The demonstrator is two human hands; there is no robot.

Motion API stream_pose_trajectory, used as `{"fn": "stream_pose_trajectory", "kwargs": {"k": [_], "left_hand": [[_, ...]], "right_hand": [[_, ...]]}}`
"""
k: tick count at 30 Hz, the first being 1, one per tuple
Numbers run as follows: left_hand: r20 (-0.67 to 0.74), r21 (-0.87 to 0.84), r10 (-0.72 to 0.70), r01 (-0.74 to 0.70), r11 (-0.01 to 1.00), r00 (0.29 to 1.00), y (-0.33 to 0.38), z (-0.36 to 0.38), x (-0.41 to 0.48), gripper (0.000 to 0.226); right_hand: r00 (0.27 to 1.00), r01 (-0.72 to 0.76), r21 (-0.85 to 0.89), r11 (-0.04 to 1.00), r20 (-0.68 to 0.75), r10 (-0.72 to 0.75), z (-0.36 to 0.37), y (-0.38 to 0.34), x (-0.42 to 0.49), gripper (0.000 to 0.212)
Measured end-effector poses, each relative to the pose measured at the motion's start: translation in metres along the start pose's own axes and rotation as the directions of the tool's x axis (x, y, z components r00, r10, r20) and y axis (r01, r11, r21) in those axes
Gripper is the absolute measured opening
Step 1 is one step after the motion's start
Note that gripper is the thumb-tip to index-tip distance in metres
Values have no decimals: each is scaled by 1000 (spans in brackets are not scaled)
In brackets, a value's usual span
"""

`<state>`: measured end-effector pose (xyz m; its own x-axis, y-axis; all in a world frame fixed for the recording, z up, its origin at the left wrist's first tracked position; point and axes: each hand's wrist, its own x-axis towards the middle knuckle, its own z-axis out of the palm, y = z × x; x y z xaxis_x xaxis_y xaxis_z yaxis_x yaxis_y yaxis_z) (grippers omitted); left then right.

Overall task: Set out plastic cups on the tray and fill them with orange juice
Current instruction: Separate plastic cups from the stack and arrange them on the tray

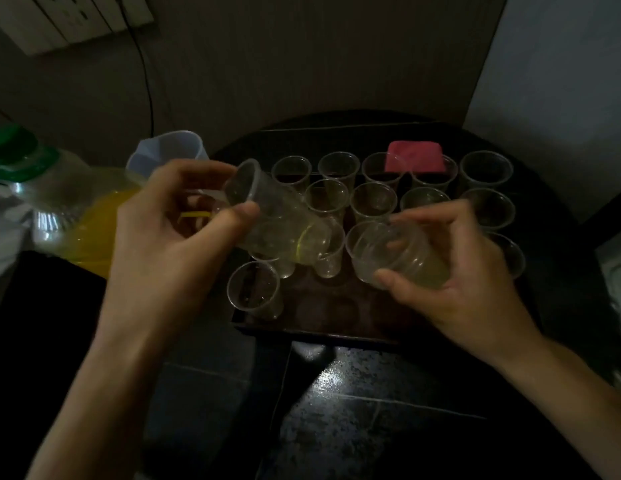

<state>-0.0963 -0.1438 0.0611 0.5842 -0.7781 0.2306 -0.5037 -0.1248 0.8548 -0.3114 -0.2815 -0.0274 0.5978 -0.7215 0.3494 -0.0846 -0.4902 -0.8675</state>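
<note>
The right hand [468, 271] has its fingers [437, 216] clamped on a plastic cup [395, 258] lying sideways, mouth leftward, over the tray [337, 327] and its bare near row. The left hand [170, 230] grips the tilted cup stack [278, 216], base aimed at that cup; upright cups [373, 202] stand beyond.

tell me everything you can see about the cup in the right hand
The clear plastic cup is thin and see-through, with ribbed rings near its rim and a faint yellowish tint toward its base. It lies tilted almost on its side, mouth facing left. The right hand holds it, thumb beneath and fingers curled over the top, above the near right part of the dark tray. Whether more cups are nested inside is unclear.
</note>
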Motion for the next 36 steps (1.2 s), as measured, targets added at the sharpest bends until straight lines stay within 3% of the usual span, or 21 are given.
{"fn": "stream_pose_trajectory", "kwargs": {"k": [6,10,16,36], "left_hand": [[180,327,30,-89,941,983,-28,21,-8,66],[243,487,100,-211,848,965,-53,44,-19,79],[319,637,93,-286,715,943,-75,58,-24,83],[336,618,89,-291,730,938,-83,67,-22,79]], "right_hand": [[989,5,99,995,-145,9,-24,0,8,52],[989,14,126,992,-149,5,-26,0,10,52],[990,19,129,992,-138,-1,-24,1,11,53],[989,-10,113,994,-148,27,-23,1,11,51]]}}
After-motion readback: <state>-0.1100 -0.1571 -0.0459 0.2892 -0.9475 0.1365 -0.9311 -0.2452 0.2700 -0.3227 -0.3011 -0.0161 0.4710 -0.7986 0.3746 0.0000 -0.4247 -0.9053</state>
